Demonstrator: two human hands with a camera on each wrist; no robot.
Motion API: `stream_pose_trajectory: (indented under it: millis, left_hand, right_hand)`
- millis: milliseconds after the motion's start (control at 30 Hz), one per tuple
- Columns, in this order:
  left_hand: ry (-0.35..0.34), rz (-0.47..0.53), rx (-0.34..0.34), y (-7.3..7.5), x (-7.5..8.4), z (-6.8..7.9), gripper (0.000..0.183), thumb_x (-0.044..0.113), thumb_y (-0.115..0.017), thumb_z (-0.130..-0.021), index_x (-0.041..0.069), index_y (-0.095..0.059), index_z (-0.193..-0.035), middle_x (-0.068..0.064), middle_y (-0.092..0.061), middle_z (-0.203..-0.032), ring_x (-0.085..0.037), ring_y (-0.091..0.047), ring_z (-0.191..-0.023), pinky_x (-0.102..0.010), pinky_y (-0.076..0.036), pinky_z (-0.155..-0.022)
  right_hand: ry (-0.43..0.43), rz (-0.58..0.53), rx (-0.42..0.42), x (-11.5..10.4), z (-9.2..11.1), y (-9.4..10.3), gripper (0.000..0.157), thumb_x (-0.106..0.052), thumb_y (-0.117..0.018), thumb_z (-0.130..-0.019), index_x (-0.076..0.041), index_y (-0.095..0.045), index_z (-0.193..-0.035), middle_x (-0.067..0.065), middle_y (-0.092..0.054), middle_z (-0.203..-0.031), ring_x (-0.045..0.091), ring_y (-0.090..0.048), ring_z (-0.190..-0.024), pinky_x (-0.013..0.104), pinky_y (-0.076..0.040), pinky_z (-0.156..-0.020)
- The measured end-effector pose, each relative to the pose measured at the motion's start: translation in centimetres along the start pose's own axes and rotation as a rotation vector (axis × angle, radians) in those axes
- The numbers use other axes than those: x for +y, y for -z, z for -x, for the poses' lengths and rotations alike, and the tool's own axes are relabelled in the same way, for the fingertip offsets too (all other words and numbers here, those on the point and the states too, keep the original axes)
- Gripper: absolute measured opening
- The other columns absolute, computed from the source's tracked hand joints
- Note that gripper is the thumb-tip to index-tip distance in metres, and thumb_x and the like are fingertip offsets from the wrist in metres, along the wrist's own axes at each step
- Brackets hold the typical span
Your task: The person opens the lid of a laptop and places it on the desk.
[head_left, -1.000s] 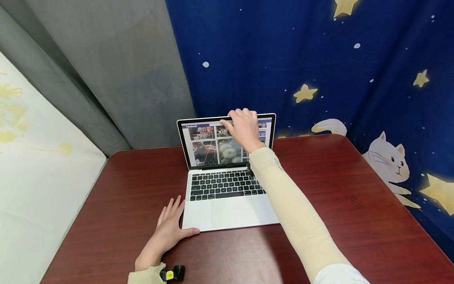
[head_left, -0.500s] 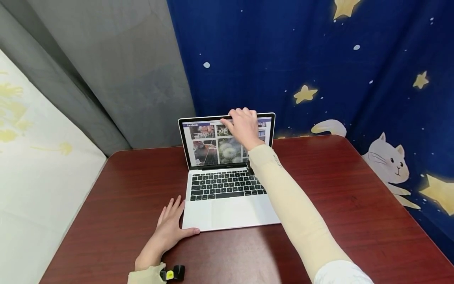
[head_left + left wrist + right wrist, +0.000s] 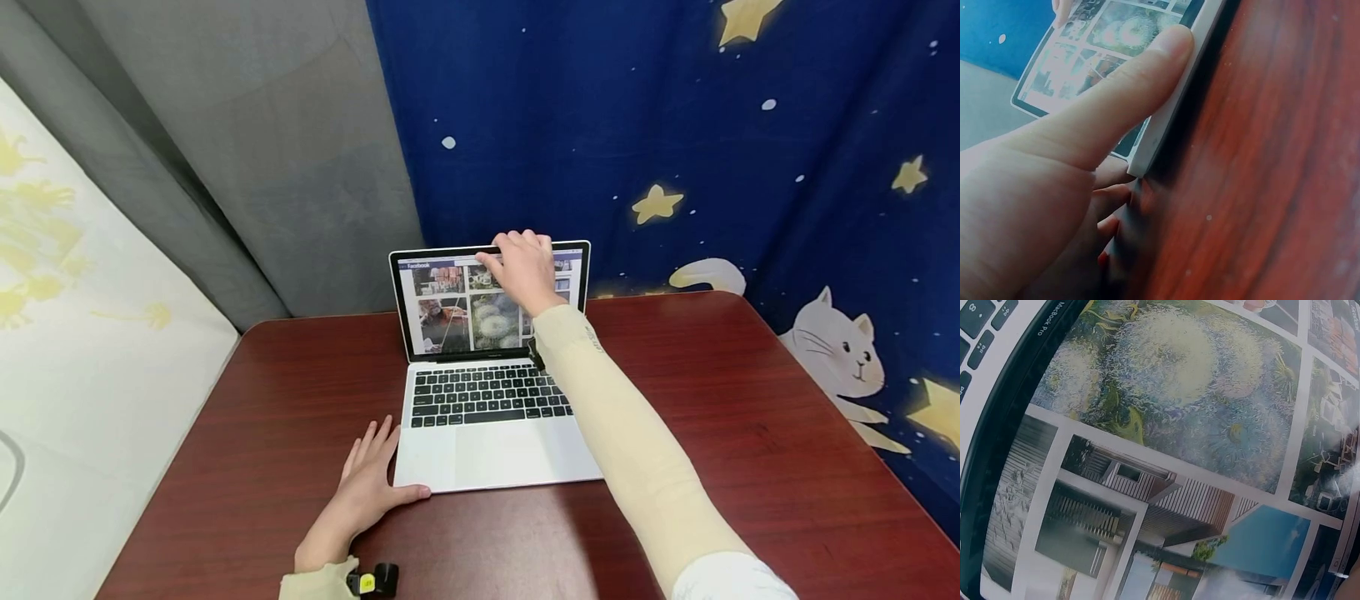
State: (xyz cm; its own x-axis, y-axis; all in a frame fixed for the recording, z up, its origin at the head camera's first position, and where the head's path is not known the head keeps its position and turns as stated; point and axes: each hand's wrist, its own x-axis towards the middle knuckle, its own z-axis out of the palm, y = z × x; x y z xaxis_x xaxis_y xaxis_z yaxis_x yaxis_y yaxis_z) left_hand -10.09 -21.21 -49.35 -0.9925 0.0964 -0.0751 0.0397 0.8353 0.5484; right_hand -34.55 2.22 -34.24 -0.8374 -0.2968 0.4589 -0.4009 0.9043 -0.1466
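A silver laptop [image 3: 495,454] stands unfolded on the table, its screen [image 3: 442,321] lit with a page of pictures. My right hand [image 3: 525,271] grips the top edge of the screen, fingers hooked over the back and thumb on the front. At the laptop's near left corner rests my left hand [image 3: 367,487], fingers spread along the side and thumb against the front edge. The left wrist view shows that thumb [image 3: 1141,78] lying over the base's edge. Screen pictures [image 3: 1172,412] and a few keys fill the right wrist view.
The dark red wooden table [image 3: 300,375] has rounded far corners. Behind it hang a grey curtain [image 3: 322,167] and a blue curtain [image 3: 540,108] with stars and a cat. A white sheet with yellow flowers [image 3: 90,400] borders the left side.
The head view has shifted slightly, so everything sits a little further right in it. Both hands keep their places on the laptop, and the screen stands at about the same angle.
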Motion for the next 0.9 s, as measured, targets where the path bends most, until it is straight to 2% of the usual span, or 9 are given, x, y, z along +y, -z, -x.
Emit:
stream_pose_trajectory:
  millis: [467,667,900]
  left_hand:
    - [-0.009,0.006,-0.001,0.3,0.2,-0.3,0.113,0.065,-0.071,-0.062,0.006,-0.023,-0.146,-0.013,-0.010,-0.154,-0.032,-0.001,-0.141,-0.052,-0.002,-0.111]
    - [-0.004,0.011,0.002,0.3,0.2,-0.2,0.113,0.064,-0.071,-0.062,0.006,-0.023,-0.146,-0.012,-0.010,-0.154,-0.032,-0.002,-0.141,-0.051,-0.002,-0.111]
    - [0.016,0.018,-0.001,0.1,-0.1,-0.3,0.114,0.064,-0.072,-0.061,0.008,-0.022,-0.147,-0.012,-0.010,-0.154,-0.032,-0.001,-0.142,-0.051,-0.001,-0.111]
  right_hand:
    - [-0.008,0.000,-0.007,0.5,-0.8,-0.2,0.045,-0.060,-0.037,-0.091,-0.021,-0.057,-0.101,-0.004,-0.054,-0.095,0.020,-0.042,-0.093,0.040,-0.025,-0.095]
    - [-0.009,-0.008,-0.013,0.4,-0.9,-0.4,0.048,-0.060,-0.037,-0.091,-0.022,-0.059,-0.110,-0.003,-0.054,-0.099,0.021,-0.042,-0.097,0.041,-0.024,-0.098]
    - [-0.039,-0.042,-0.028,0.2,-1.0,-1.2,0.050,-0.057,-0.038,-0.092,-0.024,-0.054,-0.125,-0.002,-0.054,-0.115,0.023,-0.039,-0.113,0.041,-0.012,-0.109]
